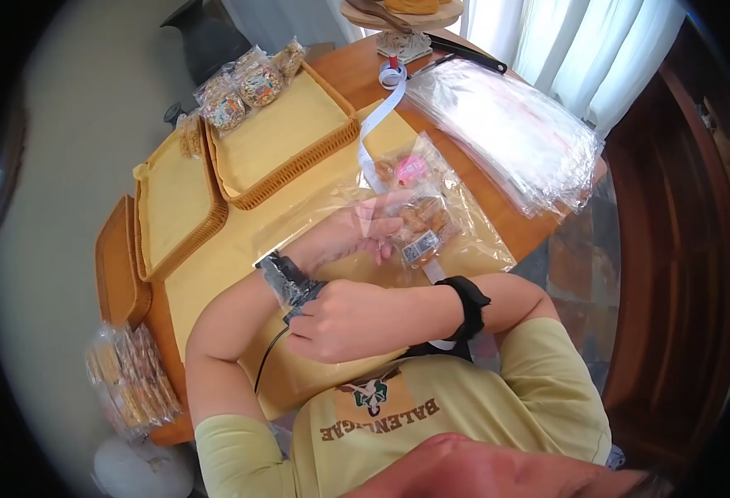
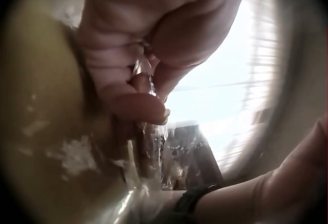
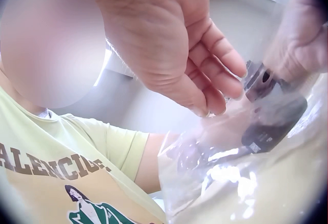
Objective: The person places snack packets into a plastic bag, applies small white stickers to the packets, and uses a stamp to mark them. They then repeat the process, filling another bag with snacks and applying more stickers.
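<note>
My left hand (image 1: 357, 228) reaches inside a large clear plastic bag (image 1: 481, 236), which comes back over the black camera on that wrist. At its fingertips lie wrapped snack packets (image 1: 423, 216), one with a round pink label (image 1: 411, 170), another with a small printed label (image 1: 421, 246). In the left wrist view, the left fingers (image 2: 136, 106) curl and pinch a glossy clear wrapper (image 2: 151, 131); its contents are hidden. My right hand (image 1: 344, 324) crosses over the left forearm, fingers curled. The right wrist view has its fingertips pinching the bag's edge near the left wrist.
Two shallow woven trays (image 1: 357, 124) and a brown tray (image 1: 114, 270) line the left. Bagged snacks stand at the back (image 1: 257, 83) and front left (image 1: 132, 378). A white ribbon (image 1: 371, 137) runs toward the packets. A stack of clear bags (image 1: 506, 124) lies at right.
</note>
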The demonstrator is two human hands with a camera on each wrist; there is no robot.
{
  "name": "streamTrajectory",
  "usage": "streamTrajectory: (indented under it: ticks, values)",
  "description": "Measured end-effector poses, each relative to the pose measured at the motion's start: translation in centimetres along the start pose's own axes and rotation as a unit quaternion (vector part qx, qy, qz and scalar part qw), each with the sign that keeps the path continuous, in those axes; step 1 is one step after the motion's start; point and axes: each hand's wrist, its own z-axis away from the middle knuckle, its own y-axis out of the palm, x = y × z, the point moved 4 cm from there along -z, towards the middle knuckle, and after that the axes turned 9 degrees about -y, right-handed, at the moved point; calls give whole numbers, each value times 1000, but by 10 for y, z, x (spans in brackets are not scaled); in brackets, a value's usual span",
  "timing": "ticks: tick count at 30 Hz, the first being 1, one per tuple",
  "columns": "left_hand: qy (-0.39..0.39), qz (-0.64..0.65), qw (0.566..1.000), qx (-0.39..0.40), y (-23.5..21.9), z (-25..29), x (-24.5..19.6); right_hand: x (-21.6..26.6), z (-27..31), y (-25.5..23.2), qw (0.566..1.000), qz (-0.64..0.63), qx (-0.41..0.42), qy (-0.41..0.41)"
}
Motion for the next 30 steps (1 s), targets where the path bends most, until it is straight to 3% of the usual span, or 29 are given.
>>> streamTrajectory:
  ticks: [1,5,7,11,13,17,20,21,22,26,28,29,30]
  values:
    - [25,-28,999,-35,1,2,-3,0,0,0,1000,-1,4,4]
    - [6,-22,994,-104,-5,8,-1,-1,0,1,1000,-9,13,5]
    - [9,-41,998,-45,-6,13,-5,0,0,1,1000,-13,20,2]
    - [26,-46,998,-41,8,2,-4,0,-1,3,999,-18,28,-1]
    - [76,-8,996,-36,9,-4,-3,-4,-1,4,999,-22,44,5]
    - [76,-5,995,-58,2,2,4,-4,-1,2,997,-37,60,12]
    - [108,-54,992,-37,-1,15,6,-4,0,0,998,-31,53,10]
    - [167,-298,936,-90,1,23,0,-4,0,-1,998,-33,53,7]
    - [213,-522,815,-136,6,30,-3,-4,0,-3,998,-24,51,8]
    - [217,-577,786,-56,7,28,10,-5,0,-5,998,-35,59,4]
    - [292,-488,823,21,15,24,6,-4,0,-6,997,-39,67,1]
    - [292,-488,822,20,17,23,3,-4,0,-6,996,-41,74,-1]
    - [319,-574,754,7,22,24,0,-4,1,-7,996,-41,75,-4]
